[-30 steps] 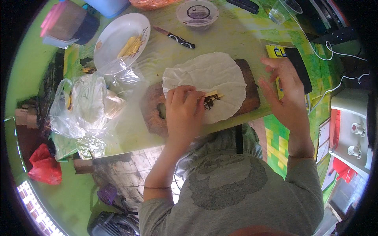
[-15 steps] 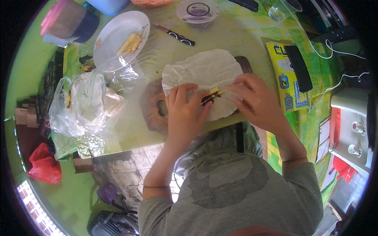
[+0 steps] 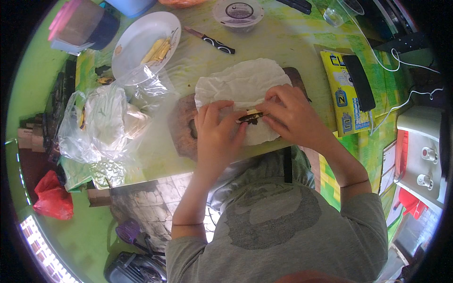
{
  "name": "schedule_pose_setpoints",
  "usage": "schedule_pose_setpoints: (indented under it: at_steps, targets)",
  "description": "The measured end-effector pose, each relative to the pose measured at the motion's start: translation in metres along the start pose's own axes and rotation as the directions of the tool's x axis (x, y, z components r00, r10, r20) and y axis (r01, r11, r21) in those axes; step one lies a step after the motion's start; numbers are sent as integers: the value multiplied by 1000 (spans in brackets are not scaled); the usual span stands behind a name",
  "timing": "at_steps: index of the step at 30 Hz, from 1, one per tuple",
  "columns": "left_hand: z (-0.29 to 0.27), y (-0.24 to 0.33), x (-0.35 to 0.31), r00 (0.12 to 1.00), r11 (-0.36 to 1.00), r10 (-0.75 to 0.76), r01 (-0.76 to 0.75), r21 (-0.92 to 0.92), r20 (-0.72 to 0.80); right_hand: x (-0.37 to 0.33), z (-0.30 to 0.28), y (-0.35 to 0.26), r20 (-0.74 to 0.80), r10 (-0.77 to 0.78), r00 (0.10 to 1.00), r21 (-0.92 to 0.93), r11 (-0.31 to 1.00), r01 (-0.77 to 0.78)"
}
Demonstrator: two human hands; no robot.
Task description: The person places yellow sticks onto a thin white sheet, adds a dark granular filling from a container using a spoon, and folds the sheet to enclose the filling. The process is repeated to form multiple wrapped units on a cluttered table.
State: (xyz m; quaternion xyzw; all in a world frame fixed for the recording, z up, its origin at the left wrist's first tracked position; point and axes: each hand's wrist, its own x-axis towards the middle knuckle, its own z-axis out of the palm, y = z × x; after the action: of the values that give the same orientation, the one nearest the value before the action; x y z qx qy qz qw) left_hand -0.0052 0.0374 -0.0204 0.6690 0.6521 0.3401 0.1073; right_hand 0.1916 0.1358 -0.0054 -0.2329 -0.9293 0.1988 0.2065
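Observation:
A thin, pale wrapper sheet [image 3: 238, 82] lies spread over a round wooden cutting board [image 3: 180, 129] at the table's near edge. On its near half sit pale yellow strips with dark brown filling [image 3: 251, 116], probably banana with chocolate. My left hand [image 3: 213, 129] is closed at the left end of the strips, thumb and fingertips against them. At the right end my right hand [image 3: 293, 118] pinches the strips between thumb and fingers. The fingers cover both ends of the strips and part of the sheet.
At the back left, a white plate [image 3: 125, 45] holds more yellow strips [image 3: 158, 51]. Beyond the board lie a knife [image 3: 210, 40] and a lidded round tub [image 3: 238, 14]. A clear plastic bag [image 3: 101, 122] of pale sheets rests left; a black device [image 3: 359, 82] lies on yellow packaging right.
My right hand has come in slightly left and closed on the right end of the strips. My left hand has shifted a little left, and the strips now sit tilted less.

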Motion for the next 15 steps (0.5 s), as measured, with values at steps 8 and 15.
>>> schedule_pose_setpoints:
  at_steps: [8, 15]
  targets:
    - [-10, 1, -6, 999, 1000, -8, 7, -22, -53, -11, -4, 2, -61, 78, 995, 90, 993, -72]
    - [-6, 2, -8, 998, 999, 11, -13, -33, -58, -14, -9, 8, 4, 64, 998, 55, 996, -64]
